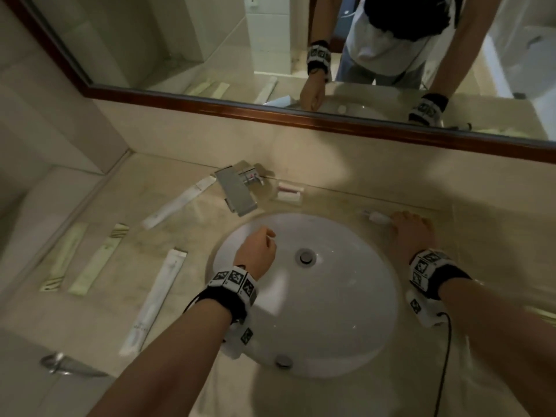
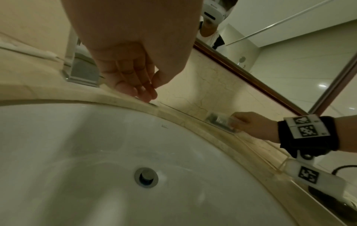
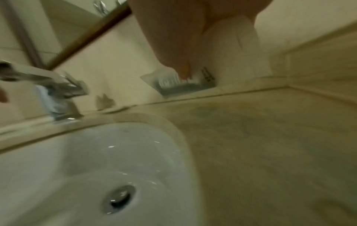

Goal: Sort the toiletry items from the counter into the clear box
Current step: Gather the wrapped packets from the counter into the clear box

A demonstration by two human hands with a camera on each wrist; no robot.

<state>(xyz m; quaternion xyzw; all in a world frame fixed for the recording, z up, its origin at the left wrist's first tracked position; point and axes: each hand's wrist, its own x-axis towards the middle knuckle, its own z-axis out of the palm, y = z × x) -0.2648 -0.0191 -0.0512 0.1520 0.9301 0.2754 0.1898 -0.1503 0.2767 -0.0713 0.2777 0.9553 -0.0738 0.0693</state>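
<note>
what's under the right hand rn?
One end of a small white toiletry item sticks out from under the right hand, just beyond the sink rim. The curled fingers cover the rest, so its full shape and type cannot be told.

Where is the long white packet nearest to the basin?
In the head view the long white packet lies flat on the counter, left of the white basin and the left hand.

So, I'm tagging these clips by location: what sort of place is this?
A bathroom, probably a hotel's: a white sink set in a stone-look counter, a chrome faucet, a framed mirror, and wrapped toiletry packets lying about. The right hand grips a small clear packet.
</note>
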